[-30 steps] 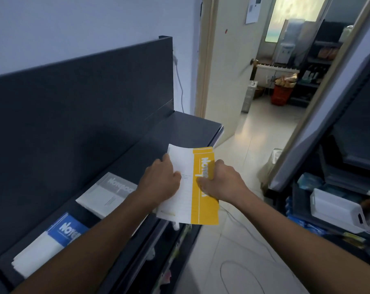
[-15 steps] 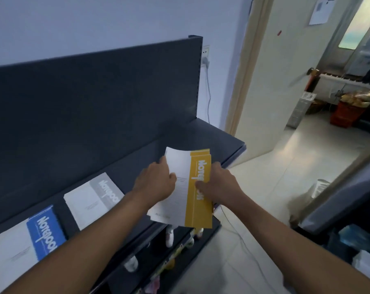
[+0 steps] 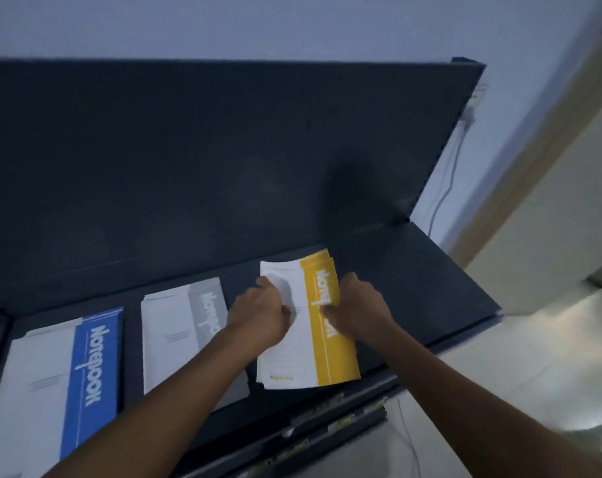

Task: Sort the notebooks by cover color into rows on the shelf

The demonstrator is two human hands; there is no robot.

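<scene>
Right then, both hands gripped the yellow notebooks [image 3: 330, 343]: my left hand [image 3: 261, 312] curled on the stack's white side, my right hand [image 3: 358, 310] pinching its yellow band. The stack was over the dark shelf [image 3: 413, 298], right of 1 gray notebook [image 3: 175, 332] and 1 blue notebook [image 3: 92, 374] lying flat in a row; whether it touched the board I could not tell. A dark back panel [image 3: 223, 160] rose behind, under a pale wall [image 3: 258, 25]. At the right, a cable [image 3: 444, 194] hung beside a door frame [image 3: 534, 167], above a light floor [image 3: 499, 391].
</scene>
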